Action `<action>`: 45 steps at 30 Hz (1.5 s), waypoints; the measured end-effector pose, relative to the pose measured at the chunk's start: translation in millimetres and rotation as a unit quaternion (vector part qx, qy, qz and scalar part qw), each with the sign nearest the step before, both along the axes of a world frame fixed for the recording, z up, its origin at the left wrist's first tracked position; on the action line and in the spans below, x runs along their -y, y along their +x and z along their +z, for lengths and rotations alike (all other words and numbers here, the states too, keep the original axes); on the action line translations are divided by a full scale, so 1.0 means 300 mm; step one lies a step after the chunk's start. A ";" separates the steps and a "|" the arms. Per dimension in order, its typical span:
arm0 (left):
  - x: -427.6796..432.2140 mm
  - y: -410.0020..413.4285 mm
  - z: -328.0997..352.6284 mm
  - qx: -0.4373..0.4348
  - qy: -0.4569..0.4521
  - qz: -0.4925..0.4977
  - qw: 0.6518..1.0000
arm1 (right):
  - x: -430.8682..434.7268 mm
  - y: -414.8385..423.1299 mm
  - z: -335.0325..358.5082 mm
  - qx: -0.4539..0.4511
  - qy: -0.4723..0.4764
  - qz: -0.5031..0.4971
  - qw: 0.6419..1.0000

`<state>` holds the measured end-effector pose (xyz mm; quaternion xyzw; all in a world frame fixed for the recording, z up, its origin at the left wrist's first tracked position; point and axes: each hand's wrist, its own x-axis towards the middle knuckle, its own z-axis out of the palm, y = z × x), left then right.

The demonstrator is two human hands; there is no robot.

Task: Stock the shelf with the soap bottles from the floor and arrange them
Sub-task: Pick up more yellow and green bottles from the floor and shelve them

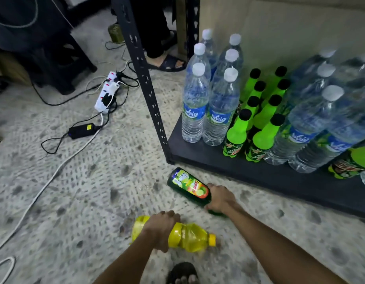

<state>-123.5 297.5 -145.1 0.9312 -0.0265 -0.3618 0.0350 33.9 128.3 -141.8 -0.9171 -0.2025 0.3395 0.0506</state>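
Two soap bottles lie on their sides on the speckled floor in front of the shelf. The yellow bottle (189, 237) with a yellow cap is nearest me, and my left hand (160, 229) is wrapped over its middle. Just beyond it lies the dark green bottle (187, 186) with a colourful label, its base pointing at the shelf corner. My right hand (219, 198) grips that bottle at its neck end, hiding the cap. The dark bottom shelf board (259, 173) is to the right, close behind the green bottle.
On the shelf stand clear water bottles (195, 111) and bright green soda bottles (235, 136). A black upright post (144, 78) marks the shelf's left corner. A white power strip (106, 93), a black adapter (83, 131) and cables lie on the floor left. Someone's sandalled foot (167, 62) stands behind.
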 end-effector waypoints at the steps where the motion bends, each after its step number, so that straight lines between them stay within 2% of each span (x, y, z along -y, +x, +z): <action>1: -0.021 0.000 0.008 0.003 -0.017 0.015 1.000 | 0.047 0.017 0.010 0.005 -0.010 0.012 1.000; 5: -0.074 0.019 0.067 0.056 -0.085 0.093 0.991 | 0.256 0.013 0.027 0.060 -0.050 0.015 0.997; 7: -0.073 0.034 0.104 0.093 -0.139 0.149 0.975 | 0.325 -0.034 0.012 0.113 -0.083 -0.016 0.990; 8: -0.066 0.043 0.124 0.113 -0.165 0.176 0.964 | 0.332 -0.063 0.000 0.129 -0.073 -0.082 0.986; 9: -0.056 0.053 0.141 0.129 -0.185 0.198 0.954 | 0.320 -0.091 -0.004 0.139 -0.029 -0.192 0.971; 10: -0.045 0.066 0.159 0.144 -0.201 0.213 0.945 | 0.299 -0.117 -0.001 0.137 0.028 -0.342 0.929; 12: -0.019 0.098 0.197 0.161 -0.229 0.225 0.933 | 0.243 -0.133 0.002 0.057 0.135 -0.635 0.758; 13: -0.007 0.115 0.216 0.166 -0.237 0.230 0.929 | 0.213 -0.130 0.003 -0.006 0.212 -0.711 0.670; 15: 0.010 0.148 0.260 0.178 -0.238 0.241 0.924 | 0.179 -0.111 0.006 -0.089 0.308 -0.740 0.592; 18: 0.020 0.191 0.325 0.190 -0.256 0.270 0.909 | 0.205 -0.082 -0.018 -0.098 0.247 -0.797 0.542; 21: 0.038 0.245 0.408 0.210 -0.272 0.274 0.899 | 0.241 -0.085 -0.017 -0.138 0.312 -0.756 0.559; 23: 0.073 0.279 0.484 0.212 -0.284 0.266 0.897 | 0.286 -0.094 0.007 -0.177 0.337 -0.768 0.516; 25: 0.114 0.307 0.573 0.211 -0.299 0.260 0.894 | 0.322 -0.104 0.061 -0.216 0.360 -0.742 0.522; 27: 0.153 0.311 0.673 0.212 -0.326 0.252 0.886 | 0.346 -0.129 0.143 -0.163 0.365 -0.725 0.561; 30: 0.211 0.293 0.852 0.222 -0.350 0.234 0.879 | 0.442 -0.192 0.346 -0.012 0.382 -0.673 0.633; 32: 0.264 0.260 0.994 0.246 -0.368 0.209 0.872 | 0.515 -0.206 0.505 0.053 0.385 -0.594 0.705; 34: 0.334 0.224 1.163 0.295 -0.372 0.187 0.860 | 0.606 -0.216 0.680 0.079 0.389 -0.502 0.768; 36: 0.407 0.201 1.322 0.318 -0.396 0.167 0.845 | 0.695 -0.228 0.866 0.110 0.401 -0.427 0.803; 38: 0.483 0.178 1.483 0.363 -0.411 0.155 0.822 | 0.791 -0.250 1.082 0.147 0.432 -0.386 0.802; 40: 0.545 0.178 1.637 0.396 -0.431 0.138 0.799 | 0.883 -0.267 1.282 0.191 0.464 -0.362 0.786; 45: 0.656 0.279 1.987 0.456 -0.466 0.105 0.751 | 1.086 -0.297 1.782 0.327 0.544 -0.326 0.701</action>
